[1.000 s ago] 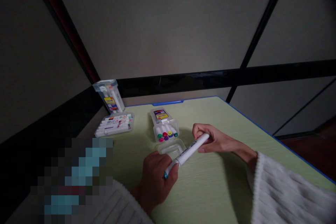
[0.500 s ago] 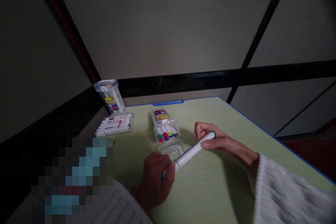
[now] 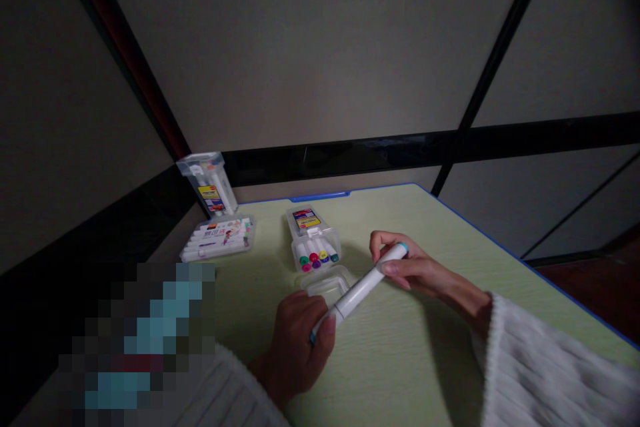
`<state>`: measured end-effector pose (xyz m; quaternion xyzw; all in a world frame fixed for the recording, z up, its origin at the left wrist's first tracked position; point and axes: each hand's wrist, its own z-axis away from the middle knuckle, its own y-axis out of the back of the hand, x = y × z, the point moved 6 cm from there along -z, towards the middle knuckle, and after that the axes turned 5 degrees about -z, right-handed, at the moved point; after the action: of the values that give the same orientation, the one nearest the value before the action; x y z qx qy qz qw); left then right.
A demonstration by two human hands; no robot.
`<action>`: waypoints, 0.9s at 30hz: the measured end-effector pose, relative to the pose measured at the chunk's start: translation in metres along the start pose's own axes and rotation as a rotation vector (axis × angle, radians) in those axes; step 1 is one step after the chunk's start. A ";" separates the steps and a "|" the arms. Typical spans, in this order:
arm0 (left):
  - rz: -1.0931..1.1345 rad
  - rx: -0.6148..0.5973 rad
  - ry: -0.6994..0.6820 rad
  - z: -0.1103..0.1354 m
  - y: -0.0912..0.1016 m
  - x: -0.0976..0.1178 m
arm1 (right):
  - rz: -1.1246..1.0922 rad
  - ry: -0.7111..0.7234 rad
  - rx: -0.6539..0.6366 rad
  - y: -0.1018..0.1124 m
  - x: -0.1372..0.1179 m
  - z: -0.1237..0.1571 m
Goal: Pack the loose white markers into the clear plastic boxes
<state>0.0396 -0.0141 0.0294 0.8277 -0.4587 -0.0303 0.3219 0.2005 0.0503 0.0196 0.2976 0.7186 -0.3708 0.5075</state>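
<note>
A white marker pen (image 3: pixel 361 291) with blue-tipped ends slants between my two hands above the table. Its lower, capped end is gripped by my left hand (image 3: pixel 300 341), the thumb pressed along it. Near the upper end, my right hand (image 3: pixel 413 265) pinches the barrel between thumb and fingers. Just beyond the pen lies a clear plastic case (image 3: pixel 310 227) with its open end toward me, showing several markers (image 3: pixel 319 259) with coloured ends. The case's clear lid (image 3: pixel 327 280) rests on the table, partly behind my left hand.
At the back left, a clear marker case (image 3: pixel 213 190) stands upright. A flat pack of white pens (image 3: pixel 219 238) lies before it. The pale green table (image 3: pixel 385 207) has a blue edge and meets a panelled wall (image 3: pixel 320 47). A pixelated patch (image 3: pixel 160 327) covers the lower left.
The pen's upper end has tilted slightly up, and my right hand's fingers have shifted a little along the barrel to the left. My left hand keeps its grip.
</note>
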 end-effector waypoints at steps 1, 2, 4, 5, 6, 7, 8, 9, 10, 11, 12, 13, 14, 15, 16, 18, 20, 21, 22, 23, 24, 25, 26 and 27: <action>0.000 -0.009 -0.006 0.000 0.000 0.001 | -0.005 -0.001 -0.002 0.000 0.000 0.000; -0.003 -0.017 -0.013 -0.001 -0.001 0.001 | -0.008 -0.001 -0.002 0.000 0.000 0.000; -0.021 -0.021 -0.024 -0.002 0.000 0.003 | -0.015 0.005 0.005 0.002 0.001 0.000; -0.035 -0.023 -0.029 -0.003 0.000 0.004 | -0.021 0.009 0.010 0.002 0.001 0.000; -0.049 -0.028 -0.033 -0.004 -0.001 0.004 | -0.030 0.016 0.012 0.003 0.001 -0.001; -0.062 -0.039 -0.036 -0.005 -0.001 0.005 | -0.041 0.022 0.008 0.003 0.002 -0.001; -0.071 -0.048 -0.037 -0.005 -0.002 0.005 | -0.056 0.028 0.000 0.002 0.003 -0.001; -0.074 -0.053 -0.039 -0.005 -0.003 0.005 | -0.072 0.031 -0.010 0.001 0.003 -0.001; -0.070 -0.056 -0.038 -0.004 -0.003 0.005 | -0.089 0.034 -0.018 0.001 0.004 -0.001; -0.064 -0.055 -0.036 -0.004 -0.004 0.005 | -0.106 0.038 -0.024 0.001 0.005 -0.001; -0.058 -0.055 -0.032 -0.003 -0.004 0.004 | -0.120 0.042 -0.025 0.001 0.005 -0.001; -0.048 -0.063 -0.027 -0.002 -0.006 0.003 | -0.130 0.044 -0.021 0.001 0.005 -0.001; -0.035 -0.074 -0.017 -0.001 -0.007 0.001 | -0.136 0.047 -0.016 0.002 0.005 -0.001; -0.019 -0.084 -0.004 -0.001 -0.008 0.000 | -0.138 0.049 -0.009 0.003 0.005 -0.001; 0.001 -0.092 0.010 0.000 -0.009 -0.002 | -0.139 0.051 -0.005 0.003 0.004 -0.001; 0.026 -0.092 0.043 -0.001 -0.010 -0.005 | -0.134 0.051 -0.006 0.003 0.004 0.000; 0.026 -0.117 0.046 -0.002 -0.011 -0.005 | -0.110 0.036 -0.035 -0.001 0.007 0.000; 0.029 -0.120 0.036 -0.003 -0.012 -0.004 | -0.091 0.020 -0.055 -0.005 0.009 0.000; 0.035 -0.114 0.020 -0.004 -0.011 -0.003 | -0.080 0.006 -0.079 -0.009 0.011 0.000; 0.039 -0.104 0.004 -0.005 -0.011 -0.002 | -0.075 -0.014 -0.090 -0.013 0.014 0.000; 0.042 -0.093 -0.011 -0.005 -0.010 -0.002 | -0.067 -0.039 -0.108 -0.017 0.017 0.000; 0.043 -0.082 -0.024 -0.005 -0.010 -0.001 | -0.066 -0.052 -0.116 -0.020 0.019 0.000; 0.042 -0.078 -0.030 -0.005 -0.010 -0.001 | -0.066 -0.062 -0.114 -0.022 0.021 0.000; 0.041 -0.075 -0.035 -0.004 -0.011 -0.001 | -0.069 -0.065 -0.108 -0.024 0.022 0.000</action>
<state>0.0481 -0.0068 0.0267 0.8048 -0.4798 -0.0554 0.3451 0.1748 0.0378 0.0044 0.2327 0.7304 -0.3582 0.5330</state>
